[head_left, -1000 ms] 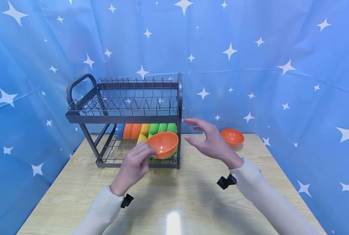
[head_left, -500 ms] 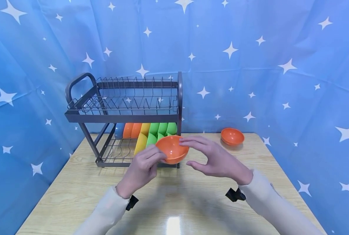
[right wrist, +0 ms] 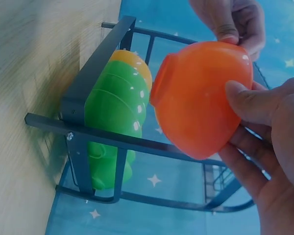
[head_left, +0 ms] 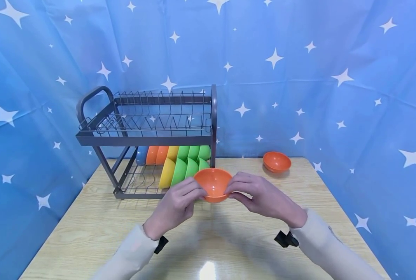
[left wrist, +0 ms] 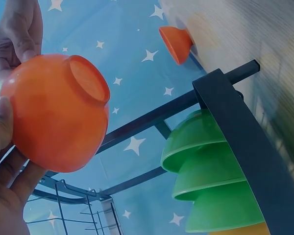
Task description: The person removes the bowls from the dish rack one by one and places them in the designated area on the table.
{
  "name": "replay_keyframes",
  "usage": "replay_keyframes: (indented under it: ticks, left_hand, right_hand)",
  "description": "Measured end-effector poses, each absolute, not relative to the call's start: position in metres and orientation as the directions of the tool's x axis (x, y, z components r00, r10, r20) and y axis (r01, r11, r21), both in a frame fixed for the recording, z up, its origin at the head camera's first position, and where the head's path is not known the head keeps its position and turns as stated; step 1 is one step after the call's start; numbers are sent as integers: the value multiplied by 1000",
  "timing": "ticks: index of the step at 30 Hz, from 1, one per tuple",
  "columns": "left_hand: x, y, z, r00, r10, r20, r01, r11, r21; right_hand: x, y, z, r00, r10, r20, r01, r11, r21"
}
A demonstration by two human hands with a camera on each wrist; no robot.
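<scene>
Closest to me, both hands now hold the orange bowl point(head_left: 213, 184) just above the worktop point(head_left: 89, 229). Left hand point(head_left: 174, 206) fingers pinch its left rim, and my right hand point(head_left: 264, 196) has come in and clamped on the right. Half a second ago only the left gripped it. Behind sits the dish rack point(head_left: 148, 136), another orange bowl point(head_left: 277, 161) far right.

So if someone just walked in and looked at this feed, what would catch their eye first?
Probably the orange bowl, held up over the table between the left hand and the right hand, just in front of the dish rack. Next, the row of green bowls and the yellow bowl standing on edge in the rack's lower tier. A second orange bowl sits alone at the far right of the table.
</scene>
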State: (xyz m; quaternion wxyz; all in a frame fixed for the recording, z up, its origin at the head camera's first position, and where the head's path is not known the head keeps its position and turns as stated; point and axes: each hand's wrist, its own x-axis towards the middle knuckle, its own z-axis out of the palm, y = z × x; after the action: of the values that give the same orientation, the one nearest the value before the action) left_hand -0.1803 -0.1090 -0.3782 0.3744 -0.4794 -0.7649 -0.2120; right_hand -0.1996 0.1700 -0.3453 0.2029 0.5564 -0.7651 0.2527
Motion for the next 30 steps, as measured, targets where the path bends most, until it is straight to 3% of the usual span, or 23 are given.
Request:
replay_keyframes:
  ticks: [14, 19, 30]
  left_hand:
    - [-190, -101, -379, -224, 582, 782, 918, 396, -31]
    - [-196, -101, -380, -296, 521, 801, 902, 427, 56]
    - [-218, -100, -384, -491, 249, 835, 803, 501, 322]
  right_hand:
    - [-203, 184, -347, -329, -741, 585, -944, 273, -184]
    - [-206, 190, -348, -338, -730, 593, -940, 294, -175]
    - [-220, 209, -354, -352, -702, 620, -920, 380, -92]
